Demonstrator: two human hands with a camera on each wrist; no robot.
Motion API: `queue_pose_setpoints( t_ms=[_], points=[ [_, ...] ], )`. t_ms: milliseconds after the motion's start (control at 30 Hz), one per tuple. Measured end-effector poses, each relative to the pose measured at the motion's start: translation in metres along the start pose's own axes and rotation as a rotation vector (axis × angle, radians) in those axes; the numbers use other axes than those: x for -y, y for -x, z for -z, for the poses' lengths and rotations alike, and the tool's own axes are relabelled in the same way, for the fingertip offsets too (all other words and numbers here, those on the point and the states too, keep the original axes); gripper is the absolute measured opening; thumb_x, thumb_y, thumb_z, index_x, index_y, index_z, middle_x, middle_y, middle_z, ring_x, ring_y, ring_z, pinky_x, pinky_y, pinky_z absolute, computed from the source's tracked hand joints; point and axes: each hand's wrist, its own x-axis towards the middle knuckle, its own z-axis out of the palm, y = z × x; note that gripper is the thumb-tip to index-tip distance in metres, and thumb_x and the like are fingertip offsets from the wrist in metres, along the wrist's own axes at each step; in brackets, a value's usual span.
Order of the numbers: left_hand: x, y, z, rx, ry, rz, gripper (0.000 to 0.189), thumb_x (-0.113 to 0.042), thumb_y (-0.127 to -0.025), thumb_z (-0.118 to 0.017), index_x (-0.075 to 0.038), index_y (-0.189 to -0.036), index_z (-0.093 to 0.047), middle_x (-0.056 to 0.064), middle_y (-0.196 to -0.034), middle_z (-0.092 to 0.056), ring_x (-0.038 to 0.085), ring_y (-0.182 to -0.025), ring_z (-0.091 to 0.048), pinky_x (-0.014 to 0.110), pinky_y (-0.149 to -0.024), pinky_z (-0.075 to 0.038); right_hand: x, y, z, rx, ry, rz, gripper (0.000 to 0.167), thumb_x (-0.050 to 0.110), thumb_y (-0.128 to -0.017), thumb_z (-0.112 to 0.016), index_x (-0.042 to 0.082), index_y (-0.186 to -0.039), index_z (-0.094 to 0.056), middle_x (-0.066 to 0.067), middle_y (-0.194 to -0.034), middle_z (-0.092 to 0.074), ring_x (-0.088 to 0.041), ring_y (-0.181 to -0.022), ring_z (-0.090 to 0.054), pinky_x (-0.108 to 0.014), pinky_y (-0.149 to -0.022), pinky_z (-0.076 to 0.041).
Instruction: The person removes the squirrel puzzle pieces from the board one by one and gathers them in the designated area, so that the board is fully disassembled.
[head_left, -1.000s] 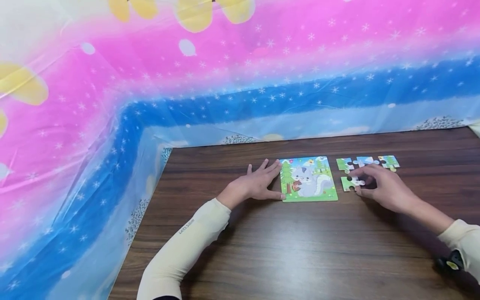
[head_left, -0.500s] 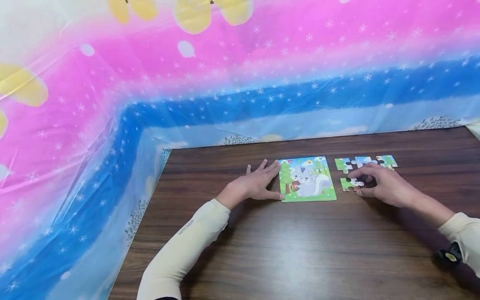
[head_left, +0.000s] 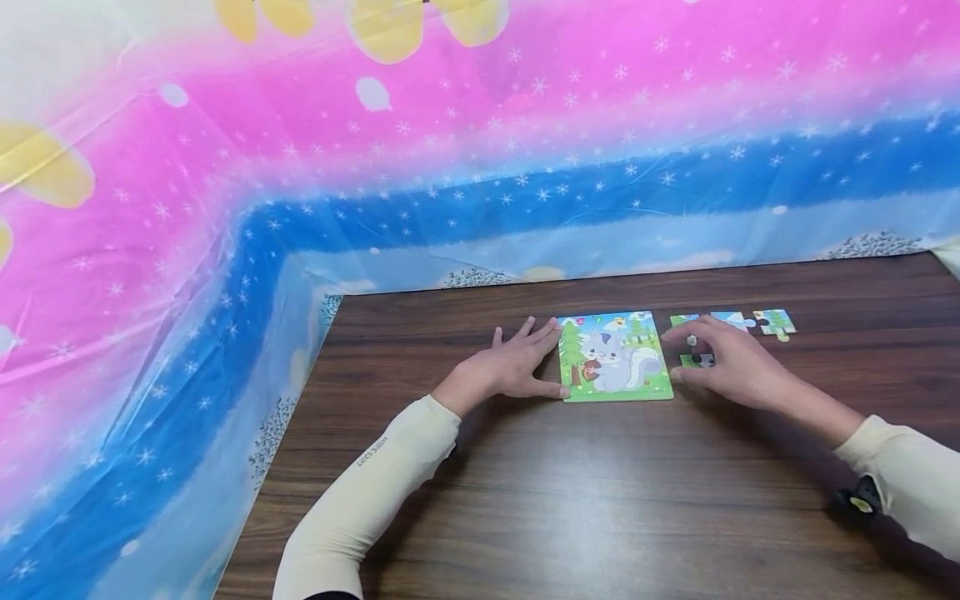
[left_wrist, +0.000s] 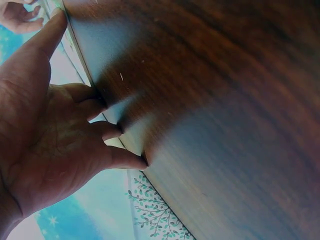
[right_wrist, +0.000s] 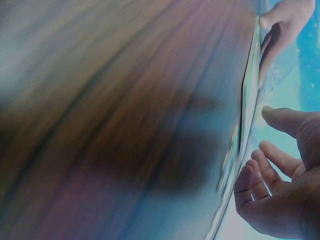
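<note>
A square picture puzzle (head_left: 615,367) of a grey squirrel in a green forest lies on the table. My left hand (head_left: 513,362) rests at its left edge, fingers spread, with thumb and fingertips right at the rim. Close to the puzzle's right edge, my right hand (head_left: 738,362) hovers with thumb and fingers apart; nothing shows between them in the right wrist view. Beneath it lies a green puzzle piece (head_left: 686,361), partly covered by the hand. Behind the hand, a row of pieces includes a blue piece (head_left: 727,317) and a tree piece (head_left: 775,322).
The dark wooden table (head_left: 585,492) ends at the back and left against a pink and blue snowflake cloth (head_left: 480,208). A dark wrist device (head_left: 861,497) sits on the right sleeve.
My right hand has moved left from the lower loose piece toward the puzzle's right edge, its fingers opening wider. That piece has stayed about where it was. My left hand has kept its place.
</note>
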Motion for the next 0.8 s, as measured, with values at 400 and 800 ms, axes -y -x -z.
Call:
queue_pose_setpoints(
  t_ms=[400, 800],
  points=[
    [-0.001, 0.000, 0.000, 0.003, -0.007, 0.008, 0.102, -0.066, -0.100, -0.060, -0.025, -0.173, -0.001, -0.005, -0.181, 0.005, 0.026, -0.168, 0.008, 0.070, -0.130, 0.001, 0.036, -0.024, -0.026, 0.092, 0.008, 0.068, 0.055, 0.018, -0.095, -0.081, 0.009, -0.146, -0.062, -0.008, -0.113, -0.071, -0.018, -0.094, -0.064, -0.035, -0.076, -0.051],
    [0.001, 0.001, 0.000, 0.003, 0.001, 0.001, 0.103, -0.066, -0.100, -0.060, -0.024, -0.173, -0.001, -0.004, -0.181, 0.004, 0.027, -0.168, 0.008, 0.072, -0.129, 0.000, 0.043, -0.042, -0.029, 0.143, 0.065, 0.049, 0.053, 0.020, -0.093, -0.082, 0.009, -0.142, -0.065, -0.002, -0.095, -0.069, -0.011, -0.073, -0.057, -0.030, -0.062, -0.046]
  ],
)
